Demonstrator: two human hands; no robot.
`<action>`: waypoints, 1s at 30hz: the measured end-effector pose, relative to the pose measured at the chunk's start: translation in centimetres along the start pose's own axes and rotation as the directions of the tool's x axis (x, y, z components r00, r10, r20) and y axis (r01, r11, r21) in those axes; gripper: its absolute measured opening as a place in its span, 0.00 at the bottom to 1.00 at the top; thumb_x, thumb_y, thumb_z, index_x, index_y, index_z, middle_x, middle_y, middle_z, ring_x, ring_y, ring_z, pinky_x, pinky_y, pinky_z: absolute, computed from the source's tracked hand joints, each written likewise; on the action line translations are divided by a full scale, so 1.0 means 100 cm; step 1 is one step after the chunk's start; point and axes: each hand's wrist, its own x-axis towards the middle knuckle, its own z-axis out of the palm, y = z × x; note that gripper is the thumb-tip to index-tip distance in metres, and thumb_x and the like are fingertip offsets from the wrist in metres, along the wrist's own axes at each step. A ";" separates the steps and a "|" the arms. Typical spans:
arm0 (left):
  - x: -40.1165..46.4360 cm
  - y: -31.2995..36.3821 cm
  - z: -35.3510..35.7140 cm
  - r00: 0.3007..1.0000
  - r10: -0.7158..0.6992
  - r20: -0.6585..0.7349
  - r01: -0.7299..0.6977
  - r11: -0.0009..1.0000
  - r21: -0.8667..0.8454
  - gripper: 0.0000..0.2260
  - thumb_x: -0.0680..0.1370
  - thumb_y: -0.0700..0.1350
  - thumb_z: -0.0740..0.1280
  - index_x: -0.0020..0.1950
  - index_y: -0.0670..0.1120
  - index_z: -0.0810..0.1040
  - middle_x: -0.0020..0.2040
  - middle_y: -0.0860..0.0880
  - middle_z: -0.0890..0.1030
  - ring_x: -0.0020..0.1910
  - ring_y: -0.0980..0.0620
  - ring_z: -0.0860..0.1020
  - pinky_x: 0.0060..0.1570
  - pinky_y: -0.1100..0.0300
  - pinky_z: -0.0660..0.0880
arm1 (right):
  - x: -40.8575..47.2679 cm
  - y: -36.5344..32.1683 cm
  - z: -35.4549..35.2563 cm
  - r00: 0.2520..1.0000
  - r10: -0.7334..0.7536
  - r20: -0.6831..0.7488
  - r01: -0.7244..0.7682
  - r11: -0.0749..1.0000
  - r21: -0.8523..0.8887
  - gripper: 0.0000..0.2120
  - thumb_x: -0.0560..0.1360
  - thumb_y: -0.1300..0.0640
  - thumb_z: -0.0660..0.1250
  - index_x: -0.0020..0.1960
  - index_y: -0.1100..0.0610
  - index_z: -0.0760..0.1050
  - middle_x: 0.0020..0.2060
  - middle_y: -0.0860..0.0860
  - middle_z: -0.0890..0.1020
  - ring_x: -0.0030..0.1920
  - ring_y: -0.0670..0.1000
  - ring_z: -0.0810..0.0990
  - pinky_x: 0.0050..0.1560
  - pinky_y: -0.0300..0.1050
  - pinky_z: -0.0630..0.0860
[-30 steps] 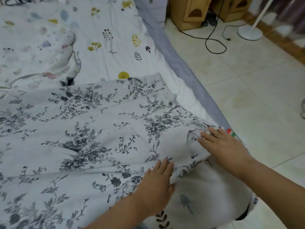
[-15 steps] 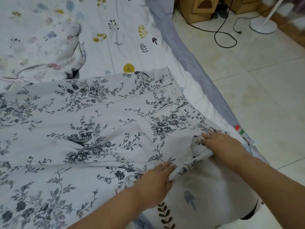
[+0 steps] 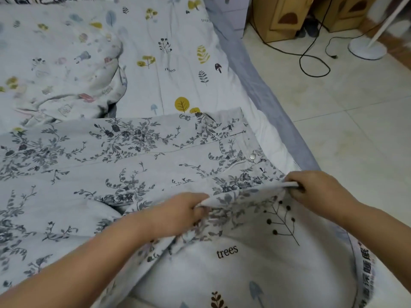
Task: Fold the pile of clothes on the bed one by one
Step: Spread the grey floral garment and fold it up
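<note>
- On the bed [image 3: 273, 138], near its right edge, a floral-print garment [image 3: 93, 174] lies spread flat over the patterned sheet [image 3: 178, 52]
- Left hand [image 3: 178, 215]: fingers curled, pinching the garment's near hem, which is lifted off the sheet
- Right hand [image 3: 320, 190]: fingers curled, gripping the same hem further right, beside the mattress edge
- Metal snap button [image 3: 252, 156]: on the garment, just beyond the right hand
- Crumpled quilt [image 3: 62, 70]: far left of the bed
- Black cable [image 3: 311, 61] and white fan base [image 3: 367, 50]: on the tiled floor [image 3: 344, 121]
</note>
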 end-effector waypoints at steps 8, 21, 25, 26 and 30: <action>0.016 -0.040 -0.063 0.927 -0.230 -0.297 0.076 0.890 -0.450 0.04 0.74 0.40 0.69 0.42 0.40 0.76 0.24 0.46 0.70 0.20 0.52 0.63 0.21 0.65 0.60 | 0.059 -0.020 -0.027 0.970 0.210 0.120 -0.238 0.743 0.626 0.11 0.65 0.61 0.77 0.45 0.59 0.79 0.32 0.48 0.77 0.31 0.44 0.74 0.30 0.35 0.68; 0.070 -0.079 -0.120 0.832 -0.115 -0.543 -0.023 0.971 -0.240 0.11 0.74 0.42 0.69 0.32 0.41 0.78 0.20 0.54 0.72 0.22 0.59 0.68 0.26 0.71 0.64 | 0.140 -0.040 -0.023 0.926 0.363 0.103 -0.285 0.496 0.820 0.11 0.65 0.63 0.76 0.44 0.60 0.78 0.35 0.53 0.81 0.34 0.51 0.79 0.38 0.42 0.77; 0.100 -0.090 -0.166 0.723 -0.051 -0.689 0.015 0.998 -0.057 0.08 0.74 0.45 0.69 0.37 0.43 0.80 0.30 0.48 0.80 0.29 0.59 0.74 0.35 0.64 0.70 | 0.180 -0.061 -0.022 0.874 0.458 -0.162 -0.143 0.561 0.815 0.12 0.69 0.57 0.74 0.48 0.59 0.75 0.39 0.49 0.78 0.37 0.46 0.76 0.35 0.36 0.72; 0.109 -0.095 -0.175 0.691 -0.041 -0.722 0.050 0.999 -0.008 0.07 0.74 0.46 0.69 0.39 0.43 0.80 0.34 0.46 0.81 0.34 0.56 0.77 0.39 0.61 0.73 | 0.190 -0.063 -0.020 0.858 0.482 -0.177 -0.159 0.577 0.801 0.14 0.70 0.54 0.73 0.51 0.58 0.74 0.43 0.49 0.78 0.40 0.47 0.76 0.37 0.36 0.71; 0.134 -0.113 -0.185 0.777 -0.131 -0.615 0.303 0.935 0.183 0.12 0.76 0.53 0.66 0.49 0.44 0.77 0.44 0.46 0.82 0.45 0.44 0.79 0.41 0.57 0.70 | 0.213 -0.060 0.007 0.881 0.472 0.044 -0.410 0.711 0.571 0.24 0.75 0.46 0.65 0.65 0.60 0.70 0.60 0.57 0.75 0.60 0.57 0.74 0.52 0.45 0.68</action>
